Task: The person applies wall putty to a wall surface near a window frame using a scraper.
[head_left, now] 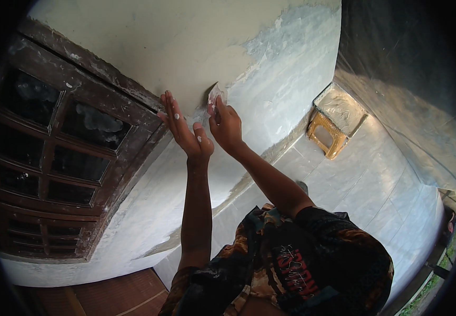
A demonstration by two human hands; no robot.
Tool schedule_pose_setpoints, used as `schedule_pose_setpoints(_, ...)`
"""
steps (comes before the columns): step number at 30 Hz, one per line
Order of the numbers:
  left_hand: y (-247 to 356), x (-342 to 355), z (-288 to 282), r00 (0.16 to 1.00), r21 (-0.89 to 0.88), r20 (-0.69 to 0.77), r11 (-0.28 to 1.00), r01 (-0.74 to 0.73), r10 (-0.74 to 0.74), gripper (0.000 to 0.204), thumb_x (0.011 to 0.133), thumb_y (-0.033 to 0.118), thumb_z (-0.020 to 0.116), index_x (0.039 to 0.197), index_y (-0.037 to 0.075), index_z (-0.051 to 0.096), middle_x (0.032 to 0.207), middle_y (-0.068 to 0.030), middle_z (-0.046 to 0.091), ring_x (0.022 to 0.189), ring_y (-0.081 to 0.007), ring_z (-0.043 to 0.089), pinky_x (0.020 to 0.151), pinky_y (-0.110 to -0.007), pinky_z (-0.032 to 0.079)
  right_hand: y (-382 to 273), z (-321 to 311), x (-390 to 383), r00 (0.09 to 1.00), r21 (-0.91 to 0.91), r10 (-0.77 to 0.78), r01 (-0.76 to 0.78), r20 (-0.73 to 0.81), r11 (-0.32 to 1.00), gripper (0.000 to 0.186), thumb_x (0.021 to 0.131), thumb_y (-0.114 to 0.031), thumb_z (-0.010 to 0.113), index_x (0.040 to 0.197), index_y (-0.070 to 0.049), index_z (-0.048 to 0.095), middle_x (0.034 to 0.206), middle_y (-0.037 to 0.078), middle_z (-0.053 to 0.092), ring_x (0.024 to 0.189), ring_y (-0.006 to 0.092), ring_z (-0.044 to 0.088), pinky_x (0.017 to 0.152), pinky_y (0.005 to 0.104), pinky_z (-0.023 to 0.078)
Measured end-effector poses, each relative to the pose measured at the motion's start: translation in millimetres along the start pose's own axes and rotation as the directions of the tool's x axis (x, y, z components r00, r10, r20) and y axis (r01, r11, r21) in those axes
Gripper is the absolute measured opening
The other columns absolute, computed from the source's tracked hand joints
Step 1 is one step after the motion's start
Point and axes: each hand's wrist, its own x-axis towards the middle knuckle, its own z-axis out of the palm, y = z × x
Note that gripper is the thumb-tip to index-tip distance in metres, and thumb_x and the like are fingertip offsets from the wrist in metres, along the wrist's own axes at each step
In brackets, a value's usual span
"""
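Note:
My right hand (227, 127) is closed around a putty knife (215, 99), its blade against the wall (286, 58). White filler smears the tool. Beside it, my left hand (186, 131) is raised with fingers stretched out and thumb apart, holding nothing; white dabs stick to its fingers. Its fingertips are close to the edge of the brown wooden window frame (133, 100), and I cannot tell whether they touch it. Around the blade the wall is partly pale beige and partly coated in whitish, patchy filler.
On the tiled floor (359, 174) to the right, a yellow plastic stool (327, 138) bears a tray of whitish paste (340, 109). A dark sheet (396, 58) hangs along the far right. Window panes (93, 124) fill the left side. Reddish-brown boards (117, 292) lie at lower left.

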Motion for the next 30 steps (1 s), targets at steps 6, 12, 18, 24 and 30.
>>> schedule_pose_setpoints(6, 0, 2, -6, 1.000, 0.016, -0.025, 1.000, -0.001, 0.001, 0.064, 0.094, 0.026, 0.033, 0.149, -0.007, 0.026, 0.155, -0.0241, 0.031, 0.147, -0.0396, 0.024, 0.117, -0.060, 0.002, 10, -43, 51, 0.975, 0.022, 0.030, -0.025, -0.219, 0.999, 0.049, 0.077, 0.001, 0.066, 0.125, 0.006, 0.057, 0.073, 0.011, 0.058, 0.068, 0.0265, 0.057, 0.063, 0.0384, 0.048)
schedule_pose_setpoints(12, 5, 3, 8, 1.000, -0.018, -0.024, 1.000, -0.015, 0.014, 0.063, 0.096, 0.027, 0.032, 0.149, -0.006, 0.026, 0.155, -0.0241, 0.031, 0.146, -0.0391, 0.025, 0.117, -0.059, 0.003, 29, -19, 48, 0.986, -0.091, 0.032, -0.047, -0.161, 0.995, 0.048, 0.077, -0.003, 0.068, 0.124, 0.003, 0.058, 0.080, 0.013, 0.062, 0.077, 0.0303, 0.060, 0.068, 0.0426, 0.051)
schedule_pose_setpoints(18, 1, 0, -2, 1.000, -0.035, -0.009, 0.999, 0.003, -0.003, 0.061, 0.098, 0.028, 0.034, 0.148, -0.008, 0.028, 0.155, -0.0259, 0.030, 0.147, -0.0422, 0.022, 0.116, -0.061, 0.004, -15, -26, 7, 0.989, 0.059, -0.129, 0.133, -0.069, 0.989, 0.045, 0.079, -0.002, 0.068, 0.123, 0.003, 0.059, 0.076, 0.013, 0.061, 0.072, 0.0279, 0.060, 0.065, 0.0391, 0.051)
schedule_pose_setpoints(24, 6, 1, 4, 0.999, -0.042, -0.019, 0.999, -0.033, 0.032, 0.060, 0.098, 0.026, 0.034, 0.147, -0.009, 0.027, 0.154, -0.0261, 0.030, 0.147, -0.0419, 0.023, 0.116, -0.061, 0.004, 38, -47, 89, 0.944, -0.124, -0.061, 0.021, -0.323, 0.992, 0.040, 0.078, 0.001, 0.066, 0.117, 0.008, 0.061, 0.071, 0.012, 0.059, 0.063, 0.0248, 0.056, 0.062, 0.0364, 0.048)
schedule_pose_setpoints(30, 6, 1, 6, 1.000, -0.048, -0.018, 0.999, -0.008, 0.007, 0.061, 0.098, 0.026, 0.034, 0.148, -0.008, 0.027, 0.155, -0.0258, 0.030, 0.147, -0.0417, 0.022, 0.117, -0.061, 0.004, 15, -1, 10, 0.995, -0.062, -0.061, 0.056, -0.085, 0.997, 0.050, 0.078, -0.003, 0.069, 0.126, 0.002, 0.056, 0.084, 0.015, 0.064, 0.080, 0.0310, 0.062, 0.071, 0.0443, 0.054)
